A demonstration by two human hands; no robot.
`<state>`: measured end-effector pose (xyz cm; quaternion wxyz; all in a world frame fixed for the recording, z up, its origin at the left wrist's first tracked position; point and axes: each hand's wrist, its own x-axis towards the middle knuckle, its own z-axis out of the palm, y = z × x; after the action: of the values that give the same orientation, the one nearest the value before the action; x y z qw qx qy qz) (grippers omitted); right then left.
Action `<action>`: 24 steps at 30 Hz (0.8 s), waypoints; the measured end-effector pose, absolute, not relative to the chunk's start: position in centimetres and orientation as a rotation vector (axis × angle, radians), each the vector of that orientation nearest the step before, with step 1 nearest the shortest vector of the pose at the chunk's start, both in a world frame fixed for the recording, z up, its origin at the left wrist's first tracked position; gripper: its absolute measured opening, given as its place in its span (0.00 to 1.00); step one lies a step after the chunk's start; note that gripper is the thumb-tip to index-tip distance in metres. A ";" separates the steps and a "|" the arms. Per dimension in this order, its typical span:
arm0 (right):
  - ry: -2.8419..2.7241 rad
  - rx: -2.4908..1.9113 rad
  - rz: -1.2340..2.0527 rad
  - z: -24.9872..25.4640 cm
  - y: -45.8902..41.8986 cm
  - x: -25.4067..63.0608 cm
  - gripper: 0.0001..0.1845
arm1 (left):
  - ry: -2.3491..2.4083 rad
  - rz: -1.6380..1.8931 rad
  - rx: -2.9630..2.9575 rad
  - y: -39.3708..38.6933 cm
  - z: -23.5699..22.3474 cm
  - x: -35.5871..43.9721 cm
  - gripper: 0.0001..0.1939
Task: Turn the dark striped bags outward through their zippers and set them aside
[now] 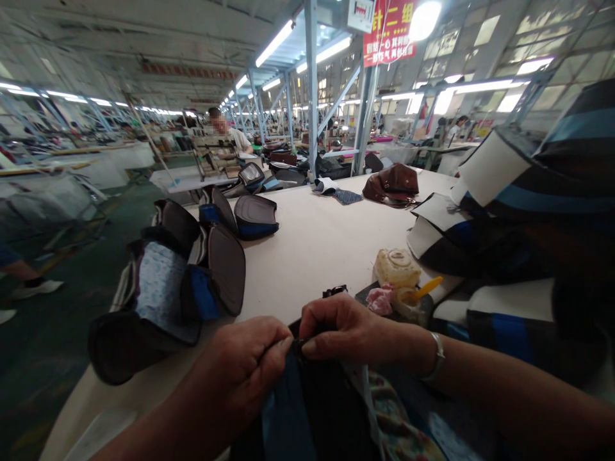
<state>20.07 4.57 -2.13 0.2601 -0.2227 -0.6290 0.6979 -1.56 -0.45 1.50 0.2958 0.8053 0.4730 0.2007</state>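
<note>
Close to my body is a dark fabric bag piece [331, 410] with a blue stripe. My left hand [250, 365] is closed in a pinch on its upper edge. Right beside it, my right hand [343, 330] also pinches that edge between thumb and bent fingers, with a small dark part between the two hands that I cannot make out. A bracelet circles my right wrist. Just beyond the right hand lie a small black item [335, 291], a pink crumpled piece [379, 299] and an open pot [408, 304] with a yellow stick [429, 287] in it.
A yellowish container [398, 267] stands behind the pot. Black and blue bag bodies [218, 269] line the table's [312, 237] left edge. Bag panels [500, 166] are piled high on the right. A brown leather bag [391, 184] lies far back. Beyond, a person [237, 137] sits at a machine.
</note>
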 end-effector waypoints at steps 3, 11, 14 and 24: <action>-1.606 -0.652 1.835 -2.3 3.9 19.7 0.12 | 1.245 0.538 2.099 -0.6 1.7 -1.8 0.18; -1.996 -0.385 0.900 -2.9 2.1 20.3 0.03 | 1.202 0.431 1.986 -1.2 2.3 -2.5 0.21; -2.259 -0.236 0.536 -2.5 2.1 21.2 0.10 | 1.149 0.324 1.857 -0.6 2.5 -2.4 0.24; -2.169 -0.260 0.888 -1.6 2.5 22.7 0.10 | 1.068 0.109 1.800 -0.2 2.4 -1.1 0.23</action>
<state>22.67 2.46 -1.64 0.3815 -0.1020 -0.8502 0.3482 -1.07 -0.18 2.42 0.4991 0.7442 0.4416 0.0452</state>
